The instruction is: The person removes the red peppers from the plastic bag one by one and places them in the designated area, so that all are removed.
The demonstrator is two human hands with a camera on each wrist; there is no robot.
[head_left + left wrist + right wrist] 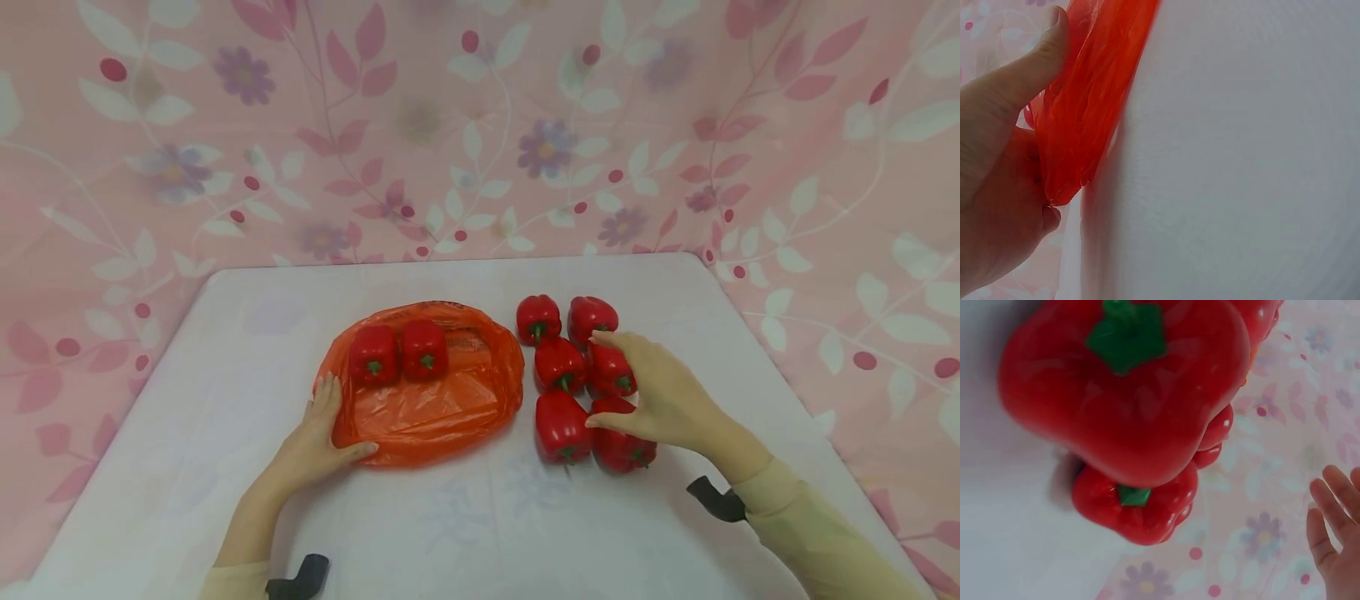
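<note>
We see an orange plastic bag [431, 417], thin, shiny and creased, which lies spread wide open on the white tabletop [480, 533]; inside it, toward the back left, two glossy red peppers [424, 343] rest close side by side, their green stems facing the near side. To the right of the bag we count six more red peppers [559, 417], grouped closely in two columns of three, several showing green stems.
</note>
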